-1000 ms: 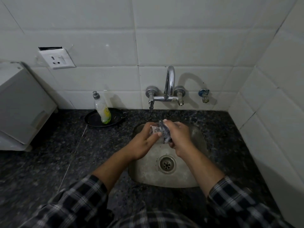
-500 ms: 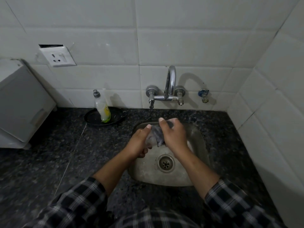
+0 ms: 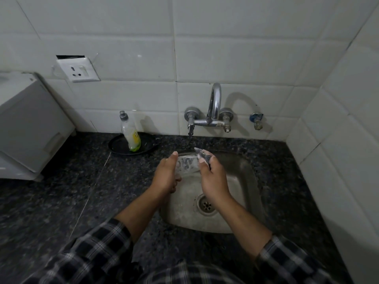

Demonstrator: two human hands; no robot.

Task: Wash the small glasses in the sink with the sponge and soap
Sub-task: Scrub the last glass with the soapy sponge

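Note:
A small clear glass [image 3: 187,165], soapy and lying on its side, is held over the back of the steel sink [image 3: 244,181]. My left hand [image 3: 166,174] grips its left end. My right hand [image 3: 212,178] pinches a dark grey sponge [image 3: 202,154] against the glass's right end. The soap bottle [image 3: 131,134] with its green-yellow liquid stands on a black dish [image 3: 117,146] left of the sink. Whether more glasses lie in the basin is hidden by my hands.
A chrome tap [image 3: 213,111] juts from the tiled wall above the sink's back edge. A dark granite counter [image 3: 61,197] surrounds the basin. A white appliance [image 3: 26,124] stands at the far left; a tiled wall closes the right side.
Both hands have shifted toward the sink's back left with the glass. The sponge has moved from over the glass's middle to its right end, so more of the glass shows.

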